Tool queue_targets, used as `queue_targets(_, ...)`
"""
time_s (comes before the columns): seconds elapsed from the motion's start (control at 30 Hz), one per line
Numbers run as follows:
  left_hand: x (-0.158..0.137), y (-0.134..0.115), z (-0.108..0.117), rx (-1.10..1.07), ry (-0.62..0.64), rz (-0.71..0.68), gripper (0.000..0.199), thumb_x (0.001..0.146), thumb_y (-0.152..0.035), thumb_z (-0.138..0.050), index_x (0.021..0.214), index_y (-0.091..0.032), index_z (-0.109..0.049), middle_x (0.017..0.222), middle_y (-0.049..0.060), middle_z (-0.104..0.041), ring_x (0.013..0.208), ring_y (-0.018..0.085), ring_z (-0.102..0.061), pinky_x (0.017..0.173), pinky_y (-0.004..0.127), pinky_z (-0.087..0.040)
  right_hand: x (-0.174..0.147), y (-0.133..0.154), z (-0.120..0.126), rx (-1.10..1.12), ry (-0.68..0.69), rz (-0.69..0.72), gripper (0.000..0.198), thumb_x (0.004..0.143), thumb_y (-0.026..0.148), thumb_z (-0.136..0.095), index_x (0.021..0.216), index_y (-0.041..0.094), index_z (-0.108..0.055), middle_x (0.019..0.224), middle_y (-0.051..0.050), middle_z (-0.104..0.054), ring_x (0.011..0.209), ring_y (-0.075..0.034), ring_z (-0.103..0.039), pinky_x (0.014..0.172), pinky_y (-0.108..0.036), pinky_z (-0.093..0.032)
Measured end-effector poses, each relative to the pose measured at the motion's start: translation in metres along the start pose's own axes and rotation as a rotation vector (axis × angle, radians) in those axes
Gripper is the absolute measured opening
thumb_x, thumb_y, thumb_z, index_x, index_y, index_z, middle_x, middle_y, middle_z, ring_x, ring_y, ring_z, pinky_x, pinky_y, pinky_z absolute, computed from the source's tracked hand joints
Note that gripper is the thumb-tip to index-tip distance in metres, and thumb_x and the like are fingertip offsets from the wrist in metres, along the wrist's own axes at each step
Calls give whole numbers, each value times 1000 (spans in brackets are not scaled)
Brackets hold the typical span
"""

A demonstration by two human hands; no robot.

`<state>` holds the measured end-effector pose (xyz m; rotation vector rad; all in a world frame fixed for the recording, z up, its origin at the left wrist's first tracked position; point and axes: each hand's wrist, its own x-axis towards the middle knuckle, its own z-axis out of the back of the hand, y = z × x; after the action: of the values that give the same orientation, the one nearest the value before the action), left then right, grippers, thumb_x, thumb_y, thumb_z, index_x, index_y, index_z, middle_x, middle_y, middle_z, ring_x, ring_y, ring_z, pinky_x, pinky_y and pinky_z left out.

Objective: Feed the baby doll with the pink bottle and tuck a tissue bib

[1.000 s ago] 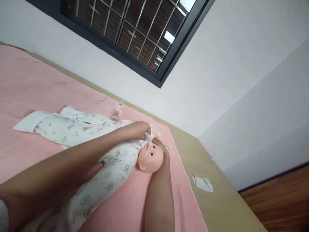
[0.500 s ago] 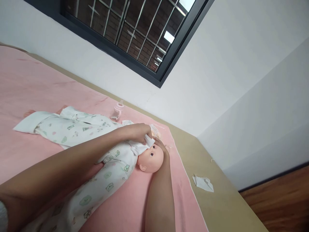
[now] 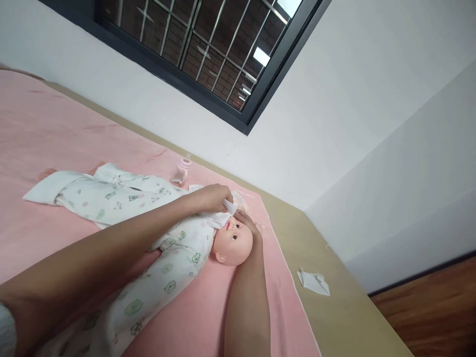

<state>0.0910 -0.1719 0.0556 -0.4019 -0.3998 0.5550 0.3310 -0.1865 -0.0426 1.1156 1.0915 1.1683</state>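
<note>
The left hand [image 3: 213,198] has a narrow, pinched grip on a white cloth [image 3: 229,207] beside the doll's mouth at the frame's centre. The right hand [image 3: 250,226] holds the doll [image 3: 235,246] by the head, cupped around its crown with fingers along the cheek. In its printed suit [image 3: 169,287], the doll lies face up on a pink blanket [image 3: 193,310], feet at centre left. A bottle [image 3: 181,171] stands just above it, upper centre. At lower right, a crumpled tissue [image 3: 313,282] lies on the tan counter [image 3: 334,320].
</note>
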Motion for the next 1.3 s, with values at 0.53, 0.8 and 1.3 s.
queue_targets(0.53,-5,1,16,-41,-421,-9,28,76,-24,-53,95,-21,-74,128,5,-58,119,25,-52,101,36,-41,-63,144,-62,-521,50,503,22,72,37,-75,81,21,-63,109,-3,-66,114,-22,-57,106,-44,-38)
queue_targets(0.8,-8,15,30,60,-387,107,45,78,-27,-52,121,-17,-62,129,9,-59,121,28,-51,105,38,-37,-43,133,-41,-390,-180,593,26,73,40,-71,84,21,-57,79,0,-62,76,-14,-58,74,-27,-45)
queue_targets(1.3,-47,60,93,-18,-205,392,49,69,-32,-48,114,-21,-66,120,5,-66,105,25,-61,85,28,-46,-18,59,29,-187,-406,265,13,66,30,-57,75,20,-62,78,-1,-62,67,-14,-51,62,-26,-40)
